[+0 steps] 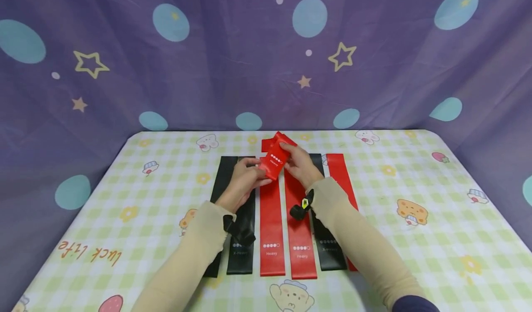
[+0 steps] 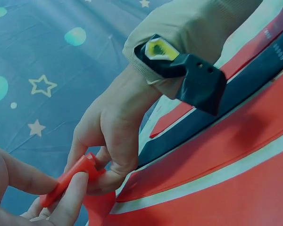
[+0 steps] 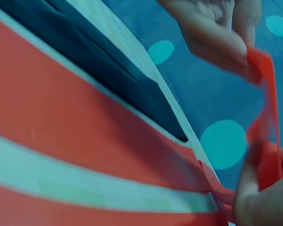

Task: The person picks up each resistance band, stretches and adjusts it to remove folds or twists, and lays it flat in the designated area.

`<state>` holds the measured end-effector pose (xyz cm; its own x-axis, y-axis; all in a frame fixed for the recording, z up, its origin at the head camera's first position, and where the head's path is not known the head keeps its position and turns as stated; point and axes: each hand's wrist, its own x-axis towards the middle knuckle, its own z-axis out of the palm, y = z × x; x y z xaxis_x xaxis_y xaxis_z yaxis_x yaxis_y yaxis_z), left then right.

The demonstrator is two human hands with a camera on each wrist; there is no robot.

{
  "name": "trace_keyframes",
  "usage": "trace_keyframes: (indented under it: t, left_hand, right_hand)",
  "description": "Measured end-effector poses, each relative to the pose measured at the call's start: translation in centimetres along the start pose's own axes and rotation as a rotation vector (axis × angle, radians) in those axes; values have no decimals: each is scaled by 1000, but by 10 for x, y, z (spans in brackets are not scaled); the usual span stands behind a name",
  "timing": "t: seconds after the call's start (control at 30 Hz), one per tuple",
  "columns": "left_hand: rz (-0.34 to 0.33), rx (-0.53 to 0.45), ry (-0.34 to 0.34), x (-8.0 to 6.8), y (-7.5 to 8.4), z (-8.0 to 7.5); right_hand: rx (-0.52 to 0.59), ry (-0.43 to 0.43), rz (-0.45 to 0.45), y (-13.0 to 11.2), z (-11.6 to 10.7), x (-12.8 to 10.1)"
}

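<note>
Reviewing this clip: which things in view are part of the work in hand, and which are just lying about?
In hand:
- folded red band, pinched at both ends
- left hand
- right hand

Lying about:
- red bands flat on the table
- black bands flat beside them
- checked tablecloth
- purple starred backdrop

Red bands [image 1: 272,238] read "Heavy"; tablecloth [image 1: 415,173] apparently says "Luck Life".

Both forearms, in beige sleeves, reach forward and converge at the middle. The left hand [image 1: 243,178] and right hand [image 1: 300,163] meet close together, raised slightly, fingers curled and pinching, each wrist wearing a black strap-mounted device
</note>
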<state>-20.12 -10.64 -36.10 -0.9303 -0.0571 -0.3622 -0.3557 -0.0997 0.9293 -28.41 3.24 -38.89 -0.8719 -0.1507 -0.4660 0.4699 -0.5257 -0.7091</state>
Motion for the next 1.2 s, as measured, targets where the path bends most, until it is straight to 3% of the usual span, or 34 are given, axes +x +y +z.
trace_keyframes:
  t: [0.33,0.43,0.5,0.6,0.7,0.73,0.83,1.03,1.2]
  left_hand:
    - [22,32,-11,-19,-14,-2]
    - [19,41,-16,-24,-18,-4]
    - [17,49,-19,-27,-21,-5]
    - [18,41,-26,-31,-26,-6]
    - [24,22,-34,-35,-30,-6]
    - [26,9,-39,-36,-32,-5]
    - [30,-12,-41,-40,-35,-3]
    - [29,-41,-50,-49,-38,3]
    - [48,-35,-95,-61,-39,6]
  right_hand:
    - [-121,127,-49,-11,-7,2]
    - [-123,156,-54,-14,-14,14]
    - [-105,115,-70,-14,-27,32]
    - [-116,88,-86,-18,-34,41]
    - [-162,103,-108,-25,-32,32]
    - [-201,148,-99,-30,-24,18]
    - [-218,144,-103,-36,-19,3]
    - [-146,106,-92,-46,-16,-7]
    - [-5,58,-62,-56,-20,-6]
